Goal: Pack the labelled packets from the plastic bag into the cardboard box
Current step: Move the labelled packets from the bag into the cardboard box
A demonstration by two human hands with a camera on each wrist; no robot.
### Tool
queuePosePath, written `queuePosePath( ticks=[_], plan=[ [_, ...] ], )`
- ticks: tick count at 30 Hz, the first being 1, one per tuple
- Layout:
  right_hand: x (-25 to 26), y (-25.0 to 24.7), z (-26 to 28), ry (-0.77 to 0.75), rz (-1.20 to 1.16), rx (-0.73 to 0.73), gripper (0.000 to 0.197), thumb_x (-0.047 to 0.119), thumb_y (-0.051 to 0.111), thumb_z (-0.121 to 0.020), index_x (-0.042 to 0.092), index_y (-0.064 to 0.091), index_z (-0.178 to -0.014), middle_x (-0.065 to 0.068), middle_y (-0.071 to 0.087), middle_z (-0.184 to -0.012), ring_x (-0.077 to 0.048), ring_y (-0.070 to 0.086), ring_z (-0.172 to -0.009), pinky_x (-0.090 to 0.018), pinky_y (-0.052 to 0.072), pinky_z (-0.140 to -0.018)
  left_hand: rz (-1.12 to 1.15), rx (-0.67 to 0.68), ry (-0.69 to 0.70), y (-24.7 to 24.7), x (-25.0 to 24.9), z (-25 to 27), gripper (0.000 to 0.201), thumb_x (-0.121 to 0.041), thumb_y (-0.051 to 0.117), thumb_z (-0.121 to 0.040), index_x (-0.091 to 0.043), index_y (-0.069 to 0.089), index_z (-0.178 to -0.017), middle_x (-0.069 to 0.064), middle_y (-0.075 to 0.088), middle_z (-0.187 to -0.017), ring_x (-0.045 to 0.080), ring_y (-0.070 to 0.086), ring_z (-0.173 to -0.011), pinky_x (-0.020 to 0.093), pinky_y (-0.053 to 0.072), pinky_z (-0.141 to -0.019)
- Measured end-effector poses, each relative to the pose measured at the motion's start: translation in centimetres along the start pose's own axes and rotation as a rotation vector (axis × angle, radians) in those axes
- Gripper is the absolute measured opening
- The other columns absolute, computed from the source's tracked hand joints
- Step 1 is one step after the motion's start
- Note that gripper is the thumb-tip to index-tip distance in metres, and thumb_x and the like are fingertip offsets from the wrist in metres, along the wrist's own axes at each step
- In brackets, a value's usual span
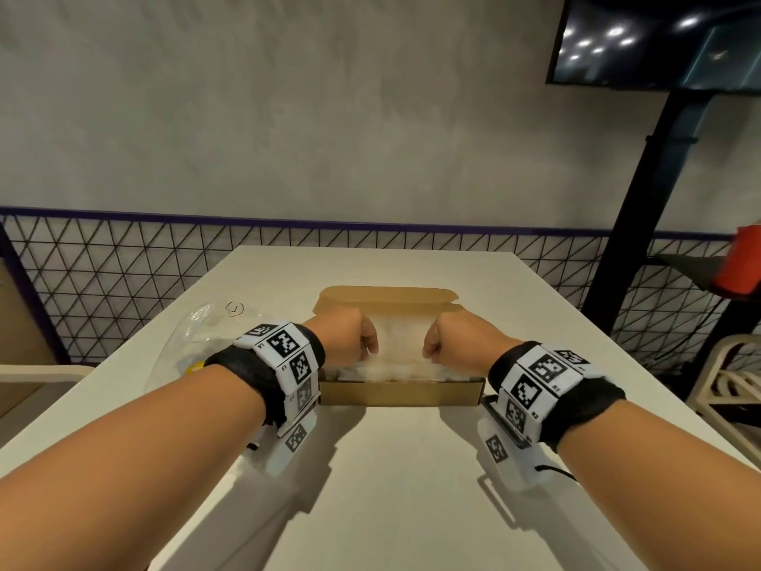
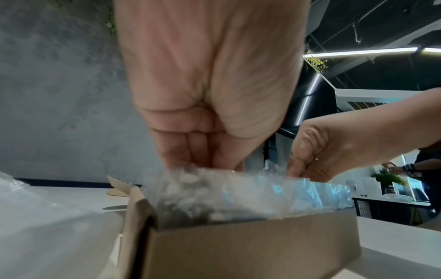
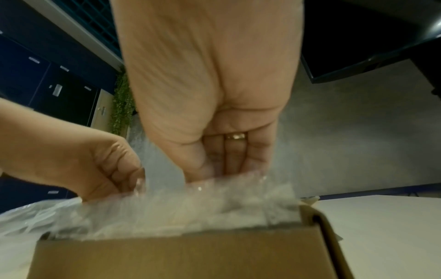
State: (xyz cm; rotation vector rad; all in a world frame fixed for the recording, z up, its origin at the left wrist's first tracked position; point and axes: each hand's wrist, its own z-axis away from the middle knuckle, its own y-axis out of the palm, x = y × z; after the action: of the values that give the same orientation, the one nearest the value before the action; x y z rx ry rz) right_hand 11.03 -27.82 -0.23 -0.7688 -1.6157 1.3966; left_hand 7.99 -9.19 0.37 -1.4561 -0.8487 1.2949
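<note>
Both hands pinch clear packets [image 1: 397,356] over the cardboard box [image 1: 401,392]; left hand [image 1: 350,337] at 9 o'clock, right hand [image 1: 451,339] at 3; box's long axis runs left-right; plastic bag [image 1: 197,344] lies on the table [image 1: 395,467] at 9 o'clock, nearer left hand.

Plastic bag [image 1: 193,340] left of cardboard box [image 1: 401,392]

the cardboard box [image 1: 401,392] is plain brown card, matt, with a faintly fibrous face and raw cut edges. the packets [image 2: 238,196] held in it are thin clear plastic film, crinkled and glossy, catching pale glints. the plastic bag [image 1: 197,335] beside it is the same transparent, shiny film. the table [image 1: 395,488] top is smooth, off-white and softly matt. a ring [image 3: 236,136] on the right hand [image 3: 210,90] looks like polished gold-coloured metal.
</note>
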Motion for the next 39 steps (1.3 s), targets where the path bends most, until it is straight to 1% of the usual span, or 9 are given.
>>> queuePosePath(
  ticks=[3, 5, 8, 10, 13, 22, 29, 33, 39],
  plan=[
    [0.3, -1.3, 0.4, 0.02, -0.042, -0.081, 0.03, 0.014, 0.051, -0.09, 0.017, 0.063, -0.117, -0.002, 0.062, -0.123, -0.019, 0.056, -0.112, -0.027, 0.044, -0.091, 0.047, -0.172, -0.054, -0.2, -0.2, 0.1, 0.027, -0.009, 0.048, -0.09, -0.017, 0.066, -0.108, 0.002, 0.063, -0.113, 0.016, 0.058, -0.098, 0.021, 0.045, -0.081],
    [0.7, -1.7, 0.6, 0.015, -0.016, -0.053, 0.047, 0.03, 0.048, -0.094, 0.017, 0.042, -0.139, -0.007, 0.043, -0.144, -0.025, 0.042, -0.13, -0.035, 0.035, -0.105, 0.041, -0.27, -0.06, -0.4, -0.4, 0.2, 0.028, -0.022, 0.049, -0.093, -0.017, 0.059, -0.119, 0.004, 0.058, -0.123, 0.017, 0.054, -0.107, 0.025, 0.044, -0.089],
    [1.6, -0.5, 0.9, -0.002, 0.078, 0.157, 0.065, 0.048, 0.031, -0.097, 0.02, 0.006, -0.15, -0.004, 0.002, -0.158, -0.028, 0.002, -0.145, -0.046, 0.009, -0.116, -0.071, -0.008, -0.064, 0.5, -1.3, 0.6, 0.054, -0.036, 0.036, -0.099, -0.013, 0.026, -0.147, 0.009, 0.023, -0.153, 0.027, 0.02, -0.141, 0.04, 0.021, -0.115],
    [1.9, 1.0, 1.1, 0.011, 0.151, 0.274, 0.068, 0.055, 0.022, -0.096, 0.023, -0.005, -0.15, -0.002, -0.013, -0.157, -0.027, -0.012, -0.144, -0.048, -0.002, -0.115, -0.173, 0.149, -0.078, 1.8, -1.8, 0.8, 0.06, -0.04, 0.024, -0.101, -0.014, 0.003, -0.151, 0.008, -0.002, -0.158, 0.027, -0.004, -0.146, 0.045, 0.005, -0.118],
    [2.0, 1.8, 1.1, 0.022, 0.17, 0.314, 0.071, 0.057, 0.022, -0.095, 0.022, -0.009, -0.149, -0.003, -0.016, -0.157, -0.026, -0.012, -0.145, -0.048, -0.003, -0.115, -0.192, 0.182, -0.101, 2.7, -1.7, 0.9, 0.06, -0.041, 0.018, -0.101, -0.017, -0.006, -0.15, 0.005, -0.013, -0.157, 0.022, -0.011, -0.145, 0.045, -0.002, -0.117],
    [2.0, 1.5, 1.1, 0.049, 0.156, 0.325, 0.08, 0.06, 0.037, -0.09, 0.035, -0.014, -0.146, 0.002, -0.022, -0.155, -0.03, -0.018, -0.143, -0.05, -0.007, -0.114, -0.139, 0.185, -0.114, 2.0, -2.0, 1.1, 0.063, -0.05, 0.014, -0.098, -0.019, -0.007, -0.15, 0.003, -0.015, -0.157, 0.02, -0.012, -0.145, 0.046, -0.003, -0.117],
    [2.5, 1.2, 0.6, 0.035, 0.203, 0.326, 0.074, 0.054, 0.033, -0.094, 0.027, -0.01, -0.149, 0.001, -0.018, -0.157, -0.025, -0.012, -0.145, -0.05, 0.0, -0.117, -0.152, 0.25, -0.135, 1.8, -2.0, 0.9, 0.086, -0.056, 0.039, -0.091, -0.017, -0.01, -0.149, 0.003, -0.018, -0.156, 0.019, -0.015, -0.145, 0.046, -0.004, -0.117],
    [2.3, 1.4, -0.1, 0.084, 0.171, 0.288, 0.079, 0.055, 0.038, -0.092, 0.026, -0.009, -0.149, 0.001, -0.019, -0.156, -0.023, -0.012, -0.145, -0.049, -0.001, -0.116, -0.238, 0.245, -0.159, 1.6, -1.7, 0.4, 0.1, -0.048, 0.057, -0.084, -0.018, -0.014, -0.149, 0.002, -0.019, -0.156, 0.02, -0.015, -0.145, 0.045, -0.003, -0.117],
    [2.3, 1.2, -0.9, 0.127, 0.178, 0.294, 0.082, 0.058, 0.04, -0.09, 0.027, -0.01, -0.149, 0.001, -0.017, -0.157, -0.025, -0.011, -0.145, -0.05, 0.0, -0.117, -0.23, 0.286, -0.21, 0.9, -1.9, -0.4, 0.094, -0.057, 0.047, -0.087, -0.02, -0.013, -0.149, 0.004, -0.02, -0.156, 0.028, -0.015, -0.144, 0.049, 0.0, -0.117]
  ],
)
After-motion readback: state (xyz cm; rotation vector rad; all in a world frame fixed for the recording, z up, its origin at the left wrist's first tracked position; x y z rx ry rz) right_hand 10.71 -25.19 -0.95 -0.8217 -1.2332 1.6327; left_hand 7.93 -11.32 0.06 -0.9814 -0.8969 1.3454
